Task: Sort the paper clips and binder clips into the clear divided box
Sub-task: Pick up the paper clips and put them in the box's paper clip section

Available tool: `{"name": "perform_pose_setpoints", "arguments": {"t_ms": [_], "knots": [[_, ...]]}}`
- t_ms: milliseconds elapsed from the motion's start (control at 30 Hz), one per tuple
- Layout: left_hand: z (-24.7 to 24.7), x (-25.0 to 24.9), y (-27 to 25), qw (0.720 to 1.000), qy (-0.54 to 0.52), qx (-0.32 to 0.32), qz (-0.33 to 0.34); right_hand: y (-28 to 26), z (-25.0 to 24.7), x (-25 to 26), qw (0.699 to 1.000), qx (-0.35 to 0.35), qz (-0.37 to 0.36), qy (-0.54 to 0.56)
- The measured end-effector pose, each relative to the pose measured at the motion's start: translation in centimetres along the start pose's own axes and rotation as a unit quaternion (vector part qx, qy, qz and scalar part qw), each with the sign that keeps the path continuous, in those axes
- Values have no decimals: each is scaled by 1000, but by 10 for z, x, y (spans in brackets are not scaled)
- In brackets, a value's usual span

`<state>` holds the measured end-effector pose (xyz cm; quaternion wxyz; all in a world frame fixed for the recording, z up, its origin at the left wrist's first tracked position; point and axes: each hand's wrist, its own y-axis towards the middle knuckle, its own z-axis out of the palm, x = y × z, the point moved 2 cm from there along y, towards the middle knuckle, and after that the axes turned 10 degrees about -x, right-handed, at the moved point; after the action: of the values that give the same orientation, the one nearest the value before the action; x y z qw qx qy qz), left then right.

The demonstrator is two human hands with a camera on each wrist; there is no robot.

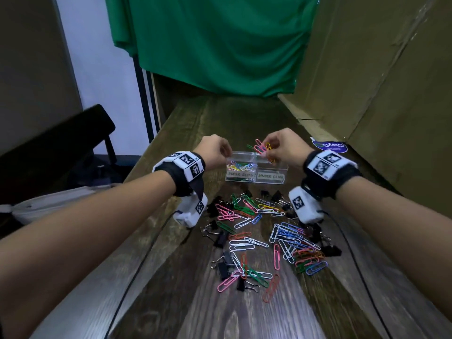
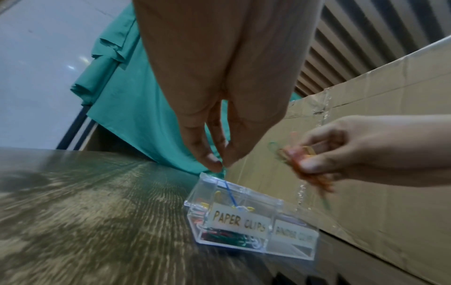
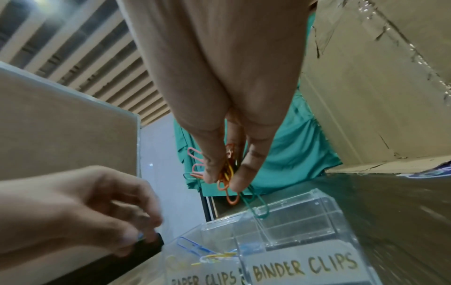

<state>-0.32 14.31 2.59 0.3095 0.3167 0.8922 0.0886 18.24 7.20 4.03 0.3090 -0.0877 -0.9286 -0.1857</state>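
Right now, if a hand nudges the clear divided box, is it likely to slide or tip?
The clear divided box probably slides rather than tips: it sits low and wide on the wooden table. It looks light: thin walls, a few paper clips in one side, the binder side seemingly empty. The left hand at its rim could steady it.

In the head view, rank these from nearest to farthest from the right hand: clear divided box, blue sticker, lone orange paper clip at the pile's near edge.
1. clear divided box, just below the right hand.
2. blue sticker, right of it.
3. orange paper clip, nearest the camera.
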Motion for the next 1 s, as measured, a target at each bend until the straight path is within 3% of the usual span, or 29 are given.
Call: {"name": "perform_pose_setpoints", "arguments": {"t_ms": [67,167,267,400,600,800,933,1000], "knots": [[-4,-8,-19,998,7,57,32,16,12,4,999,-14,-5,-36],[-3,-31,-59,974,44,192,111,32,31,10,996,-5,-23,-82],[15,-44,-94,948,89,262,159,41,46,17,989,19,-46,-140],[39,-48,-113,917,177,329,141,45,59,26,977,73,-65,-191],[49,-45,-105,916,213,325,105,37,63,25,965,142,-68,-209],[54,-41,-104,931,194,292,105,-3,27,27,974,46,-141,-169],[54,-46,-102,932,212,279,93,-55,24,9,934,208,-101,-270],[54,-51,-100,931,219,278,85,-75,27,1,921,233,-105,-295]]}}
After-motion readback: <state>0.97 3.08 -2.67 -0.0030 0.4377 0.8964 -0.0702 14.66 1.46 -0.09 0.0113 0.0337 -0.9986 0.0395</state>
